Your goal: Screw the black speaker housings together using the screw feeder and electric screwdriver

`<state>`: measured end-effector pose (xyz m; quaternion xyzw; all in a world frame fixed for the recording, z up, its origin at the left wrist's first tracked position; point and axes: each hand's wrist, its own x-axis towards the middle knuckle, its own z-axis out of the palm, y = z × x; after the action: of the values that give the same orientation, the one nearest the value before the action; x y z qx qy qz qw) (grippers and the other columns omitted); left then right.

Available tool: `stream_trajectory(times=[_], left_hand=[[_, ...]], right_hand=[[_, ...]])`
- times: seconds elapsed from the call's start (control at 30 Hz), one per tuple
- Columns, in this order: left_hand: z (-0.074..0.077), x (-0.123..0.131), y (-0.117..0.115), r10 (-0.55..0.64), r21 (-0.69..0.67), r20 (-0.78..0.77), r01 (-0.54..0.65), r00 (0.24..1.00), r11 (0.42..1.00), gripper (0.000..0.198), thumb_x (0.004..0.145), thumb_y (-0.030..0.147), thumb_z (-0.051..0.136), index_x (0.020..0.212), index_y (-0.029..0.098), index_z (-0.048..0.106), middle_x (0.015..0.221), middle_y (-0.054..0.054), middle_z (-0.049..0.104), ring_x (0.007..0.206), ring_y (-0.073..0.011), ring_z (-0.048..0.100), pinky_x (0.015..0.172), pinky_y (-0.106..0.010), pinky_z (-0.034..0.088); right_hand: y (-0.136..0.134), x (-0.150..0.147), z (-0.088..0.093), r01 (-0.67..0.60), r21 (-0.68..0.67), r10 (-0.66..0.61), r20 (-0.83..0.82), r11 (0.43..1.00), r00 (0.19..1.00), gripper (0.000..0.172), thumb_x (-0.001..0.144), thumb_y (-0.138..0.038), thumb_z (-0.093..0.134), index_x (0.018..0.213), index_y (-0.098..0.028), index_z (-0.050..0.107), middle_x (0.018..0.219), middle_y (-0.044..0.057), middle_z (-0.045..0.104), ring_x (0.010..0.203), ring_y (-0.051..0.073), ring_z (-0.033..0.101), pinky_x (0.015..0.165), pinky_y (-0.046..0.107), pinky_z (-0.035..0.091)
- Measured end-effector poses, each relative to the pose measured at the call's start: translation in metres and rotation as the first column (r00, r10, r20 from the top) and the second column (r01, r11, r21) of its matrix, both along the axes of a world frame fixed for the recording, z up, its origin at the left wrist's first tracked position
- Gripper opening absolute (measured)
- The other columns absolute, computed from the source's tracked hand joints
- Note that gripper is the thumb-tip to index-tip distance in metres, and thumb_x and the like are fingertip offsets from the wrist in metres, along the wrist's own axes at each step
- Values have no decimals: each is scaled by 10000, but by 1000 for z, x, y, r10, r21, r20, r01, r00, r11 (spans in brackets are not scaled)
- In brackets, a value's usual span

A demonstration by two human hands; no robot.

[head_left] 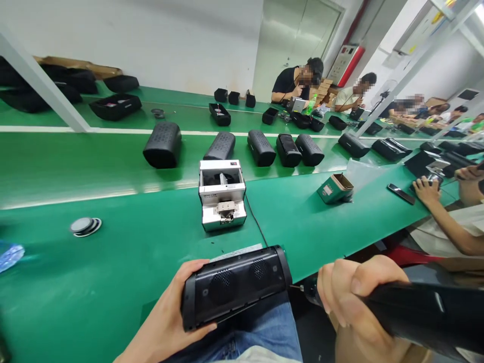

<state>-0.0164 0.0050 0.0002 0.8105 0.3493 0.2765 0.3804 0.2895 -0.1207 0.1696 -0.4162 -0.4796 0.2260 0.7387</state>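
My left hand (172,307) is wrapped round the left end of a black speaker housing (238,285) that has two round perforated grilles. The housing is tilted above my lap at the table's front edge. In my right hand (363,292) is a black electric screwdriver (423,305), fingers closed round its body. Its thin bit points left, with the tip at or very near the housing's right end; whether they touch I cannot tell. Beyond the housing stands a white screw feeder (223,196) with a cable trailing from its right side.
Several black speaker shells (162,146) stand on the green belt behind the feeder. A green tin box (336,189), a phone (401,193) and round speaker parts (85,226) lie on the table (151,242). A co-worker's hand (427,191) is at the right; others sit across.
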Motion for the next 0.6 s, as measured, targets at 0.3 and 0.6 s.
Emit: stream_trajectory(times=[0.3,0.6], left_hand=[[11,7,0,53,-20,-1,-53,999,998,909,833,372,896,1635,336,470,1618,-142,655,1381,-376,763,1159,-517,655],[22,-53,-8,324,99,-8,-321,946,942,836,849,594,836,1568,332,500,1518,-141,699,1350,-457,746,1151,-646,633]], right_hand=[[5,14,-7,-52,9,51,66,999,997,102,1077,-227,752,1059,-273,663,647,-73,491,506,119,482,513,253,416],[-1,73,82,-229,177,244,-73,957,967,123,1008,-311,837,1004,-268,722,525,-118,325,315,63,202,304,218,265]])
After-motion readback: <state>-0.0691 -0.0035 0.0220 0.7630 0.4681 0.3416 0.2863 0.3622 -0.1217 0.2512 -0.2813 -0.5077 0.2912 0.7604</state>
